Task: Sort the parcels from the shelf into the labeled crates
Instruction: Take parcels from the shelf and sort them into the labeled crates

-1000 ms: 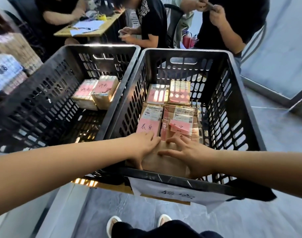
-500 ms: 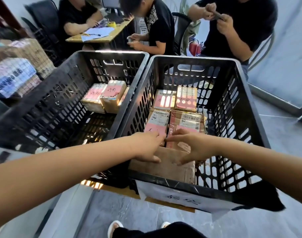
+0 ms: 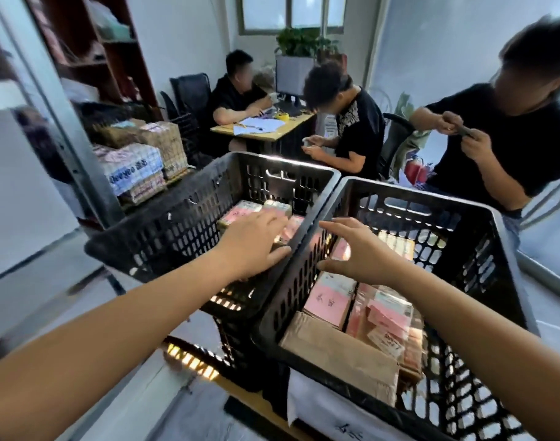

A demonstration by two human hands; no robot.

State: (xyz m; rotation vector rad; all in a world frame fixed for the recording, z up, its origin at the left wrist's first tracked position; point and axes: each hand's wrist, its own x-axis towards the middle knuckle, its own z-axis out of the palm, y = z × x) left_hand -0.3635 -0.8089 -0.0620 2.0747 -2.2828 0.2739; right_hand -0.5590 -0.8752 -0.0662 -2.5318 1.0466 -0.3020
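Observation:
Two black slotted crates stand side by side. The right crate [image 3: 482, 218] holds a plain brown parcel [image 3: 339, 354] at its near end and several pink-labelled parcels [image 3: 331, 297] behind it. The left crate [image 3: 164, 224] holds a few pink-labelled parcels [image 3: 240, 213] at its far end. My left hand [image 3: 256, 246] hovers over the rims where the crates meet, fingers spread, holding nothing. My right hand [image 3: 358, 249] hangs above the right crate with loose fingers, also empty. More wrapped parcels [image 3: 135, 167] are stacked on the shelf at the left.
A white paper label [image 3: 342, 421] hangs on the right crate's front. A metal shelf post [image 3: 58, 116] rises at the left. Three seated people are behind the crates, around a wooden desk [image 3: 265, 130]. Pale floor lies to the left and right.
Both hands have let go of the brown parcel, which now lies in the right crate, and have risen above the rims. The view has tilted up toward the room.

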